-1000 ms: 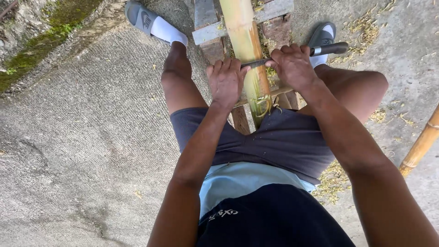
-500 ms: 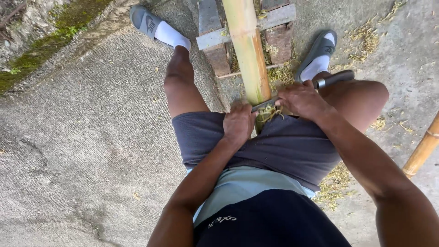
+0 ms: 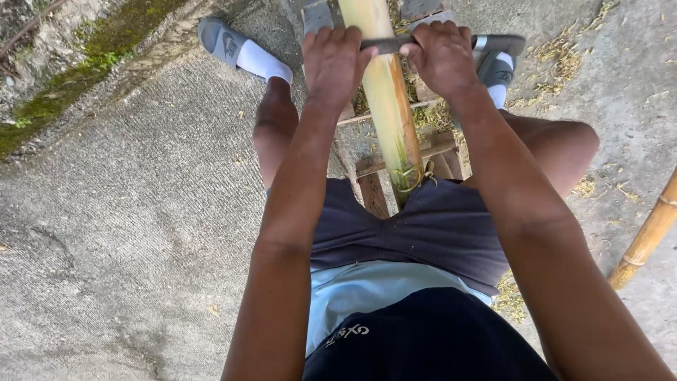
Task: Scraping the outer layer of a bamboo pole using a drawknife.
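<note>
Both hands out front on a dark two-handled blade (image 3: 390, 44) laid across a bamboo pole (image 3: 384, 106). Left hand (image 3: 335, 60) grip closed on the blade's left end, just left of the pole; right hand (image 3: 441, 56) grip closed on the right end, just right of the pole. Pole runs away from the lap, resting on a wooden frame (image 3: 437, 152) between the knees. Grey slippers (image 3: 220, 39) either side of pole. Second bamboo (image 3: 649, 233) well right of pole, on concrete floor (image 3: 127, 233).
</note>
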